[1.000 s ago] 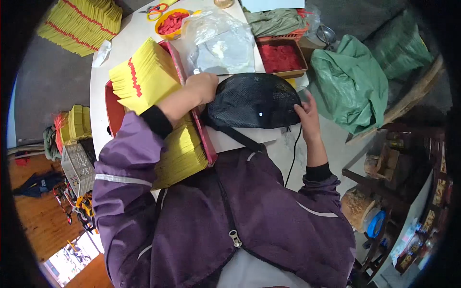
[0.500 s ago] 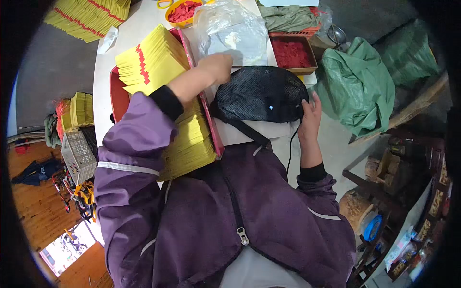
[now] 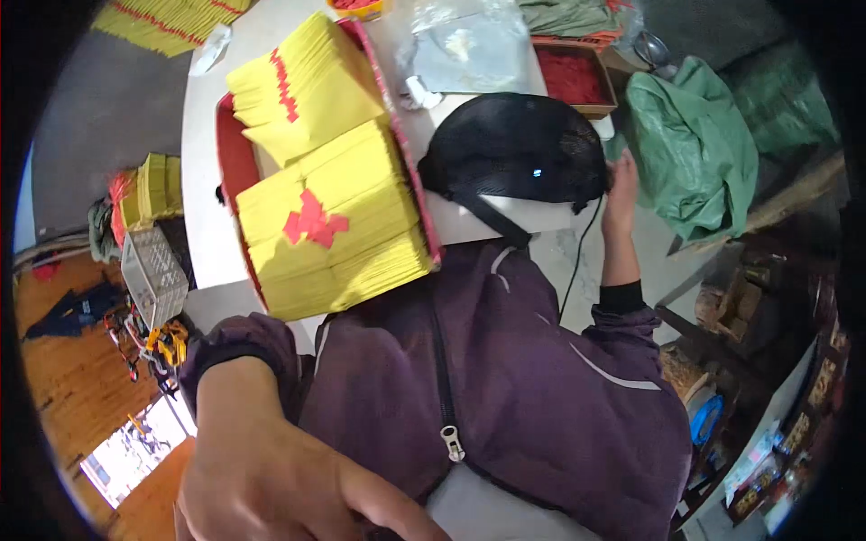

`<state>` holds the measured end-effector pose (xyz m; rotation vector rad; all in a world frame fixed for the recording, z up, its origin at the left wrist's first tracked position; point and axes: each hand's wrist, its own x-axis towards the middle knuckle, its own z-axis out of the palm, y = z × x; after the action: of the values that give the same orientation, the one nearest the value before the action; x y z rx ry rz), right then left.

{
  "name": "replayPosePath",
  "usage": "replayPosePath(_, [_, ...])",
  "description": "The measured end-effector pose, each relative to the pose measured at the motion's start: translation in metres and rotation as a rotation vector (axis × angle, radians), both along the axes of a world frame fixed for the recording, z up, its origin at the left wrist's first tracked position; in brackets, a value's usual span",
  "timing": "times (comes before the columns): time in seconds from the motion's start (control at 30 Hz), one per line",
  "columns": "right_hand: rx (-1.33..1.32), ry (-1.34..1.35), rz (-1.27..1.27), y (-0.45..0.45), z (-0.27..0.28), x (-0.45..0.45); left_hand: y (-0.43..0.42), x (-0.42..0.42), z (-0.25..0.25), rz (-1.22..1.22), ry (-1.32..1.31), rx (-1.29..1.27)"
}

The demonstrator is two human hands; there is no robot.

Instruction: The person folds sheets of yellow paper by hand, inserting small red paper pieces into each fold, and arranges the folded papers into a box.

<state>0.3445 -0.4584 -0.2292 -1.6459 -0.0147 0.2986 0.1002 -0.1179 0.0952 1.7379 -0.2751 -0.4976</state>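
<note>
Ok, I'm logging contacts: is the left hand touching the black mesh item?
Apart: the head view shows the left hand low, with jacket between it and the black mesh item.

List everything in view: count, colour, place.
Table: 1, white, centre
Box: 1, red, on table
Paper: many, yellow, in box, upper left
Bits: many, red, on paper, in bowl and carton
Mesh item: 1, black, right of box
Plastic bag: 1, clear, beyond mesh item
Bowl: 1, yellow, top
Carton: 1, brown, upper right
Sacks: 2, green, right
Crate: 1, grey, left
Jacket: 1, purple, bottom
Left hand: 1, bare, lower left
Right hand: 1, bare, beside mesh item
</note>
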Motion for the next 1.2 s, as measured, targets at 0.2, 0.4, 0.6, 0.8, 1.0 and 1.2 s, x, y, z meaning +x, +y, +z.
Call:
replayPosePath(0.2, [0.111,-0.037,-0.065,0.01,0.035,-0.017,-0.024,-0.041,0.008,0.005,-0.148,-0.215])
replayPosePath(0.4, [0.059,-0.095,-0.109,0.009,0.058,-0.033,-0.04,-0.078,0.017,-0.026,-0.334,-0.429])
replayPosePath(0.6, [0.015,-0.129,-0.115,0.004,0.057,-0.035,-0.05,-0.115,0.025,-0.093,-0.549,-0.663])
replayPosePath(0.8, [-0.067,-0.191,-0.107,0.008,0.062,-0.04,-0.052,-0.143,0.029,-0.154,-0.744,-0.91])
replayPosePath(1.0, [-0.103,-0.263,-0.116,0.019,0.064,-0.04,-0.045,-0.15,0.021,-0.067,-0.757,-0.929])
replayPosePath(1.2, [-0.167,-0.367,-0.116,0.017,0.069,-0.027,-0.035,-0.154,0.019,-0.052,-0.763,-0.899])
